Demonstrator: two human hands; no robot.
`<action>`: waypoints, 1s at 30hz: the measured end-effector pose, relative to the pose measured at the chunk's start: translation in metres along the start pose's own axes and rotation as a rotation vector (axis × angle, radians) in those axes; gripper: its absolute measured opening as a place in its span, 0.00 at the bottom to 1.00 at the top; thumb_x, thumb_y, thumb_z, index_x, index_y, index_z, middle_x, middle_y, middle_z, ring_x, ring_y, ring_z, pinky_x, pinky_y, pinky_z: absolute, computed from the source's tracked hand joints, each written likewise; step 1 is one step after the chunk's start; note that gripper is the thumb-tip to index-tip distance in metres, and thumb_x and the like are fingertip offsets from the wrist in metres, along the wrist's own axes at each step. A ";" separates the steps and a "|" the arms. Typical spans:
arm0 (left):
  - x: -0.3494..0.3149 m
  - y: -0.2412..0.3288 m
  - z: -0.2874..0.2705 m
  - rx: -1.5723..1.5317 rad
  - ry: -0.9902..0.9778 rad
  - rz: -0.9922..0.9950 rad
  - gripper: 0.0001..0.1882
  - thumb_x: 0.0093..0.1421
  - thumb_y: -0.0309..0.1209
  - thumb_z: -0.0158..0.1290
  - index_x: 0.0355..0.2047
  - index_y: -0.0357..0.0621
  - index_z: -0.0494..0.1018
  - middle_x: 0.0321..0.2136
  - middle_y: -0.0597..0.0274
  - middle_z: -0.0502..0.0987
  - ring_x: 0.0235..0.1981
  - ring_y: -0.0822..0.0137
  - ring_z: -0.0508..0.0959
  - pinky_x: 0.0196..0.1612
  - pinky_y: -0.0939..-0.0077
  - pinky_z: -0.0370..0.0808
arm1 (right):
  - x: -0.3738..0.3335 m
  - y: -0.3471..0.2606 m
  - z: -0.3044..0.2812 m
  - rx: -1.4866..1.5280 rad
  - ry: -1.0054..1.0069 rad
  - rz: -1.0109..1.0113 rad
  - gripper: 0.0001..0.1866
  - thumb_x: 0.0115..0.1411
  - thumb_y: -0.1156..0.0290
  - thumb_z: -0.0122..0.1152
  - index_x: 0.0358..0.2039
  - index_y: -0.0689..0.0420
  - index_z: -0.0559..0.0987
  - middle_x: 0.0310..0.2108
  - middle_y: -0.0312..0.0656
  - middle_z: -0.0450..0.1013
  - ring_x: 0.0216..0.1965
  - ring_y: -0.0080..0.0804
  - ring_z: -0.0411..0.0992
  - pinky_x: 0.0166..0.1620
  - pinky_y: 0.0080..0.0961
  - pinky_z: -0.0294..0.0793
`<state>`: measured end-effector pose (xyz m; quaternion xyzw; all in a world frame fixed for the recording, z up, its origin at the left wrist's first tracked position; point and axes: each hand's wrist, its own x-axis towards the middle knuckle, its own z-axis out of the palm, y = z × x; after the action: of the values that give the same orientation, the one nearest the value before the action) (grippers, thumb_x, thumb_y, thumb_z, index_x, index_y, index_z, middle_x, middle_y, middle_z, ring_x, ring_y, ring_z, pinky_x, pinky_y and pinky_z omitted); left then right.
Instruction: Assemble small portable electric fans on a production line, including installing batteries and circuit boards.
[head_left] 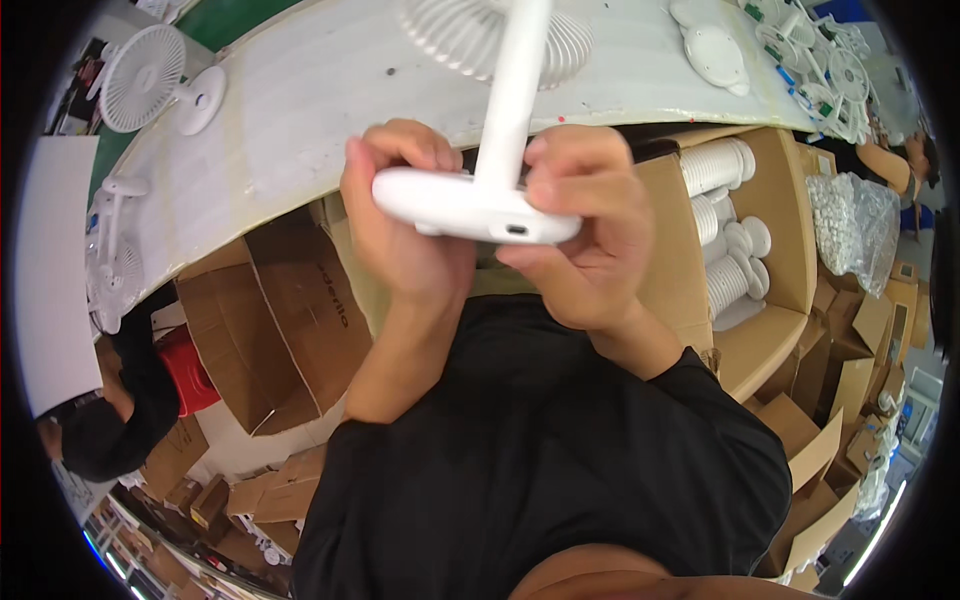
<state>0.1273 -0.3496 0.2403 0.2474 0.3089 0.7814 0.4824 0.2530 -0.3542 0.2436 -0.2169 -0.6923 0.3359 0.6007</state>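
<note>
Between my hands is a white desk fan (512, 110), its round base tilted toward me and its caged head pointing away over the table. A small dark port shows on the edge of the base. My left hand (405, 215) is closed round the left side of the base, fingers curled over its top. On the right side, my right hand (595, 215) pinches the base, thumb below and fingers above, near the port and the stem. The fan's cage is partly cut off at the top of the view.
The white table (300, 110) spans the far side. Another white fan (150, 85) stands at its left, with white round parts (715, 55) and fan parts at the right. An open carton (760, 330) holds white fan parts. A brown carton (275, 320) sits left. Other people work at both sides.
</note>
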 end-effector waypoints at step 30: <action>-0.021 0.033 -0.040 0.377 -0.300 0.358 0.24 0.70 0.39 0.33 0.20 0.43 0.69 0.15 0.64 0.66 0.20 0.72 0.61 0.26 0.80 0.58 | -0.041 -0.015 0.031 0.917 -0.276 0.856 0.47 0.55 0.66 0.67 0.70 0.60 0.51 0.66 0.50 0.53 0.66 0.40 0.54 0.66 0.32 0.52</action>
<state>0.0888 -0.3900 0.2348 0.4960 0.3251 0.7376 0.3229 0.2318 -0.3991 0.2246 -0.1499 -0.4015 0.8326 0.3508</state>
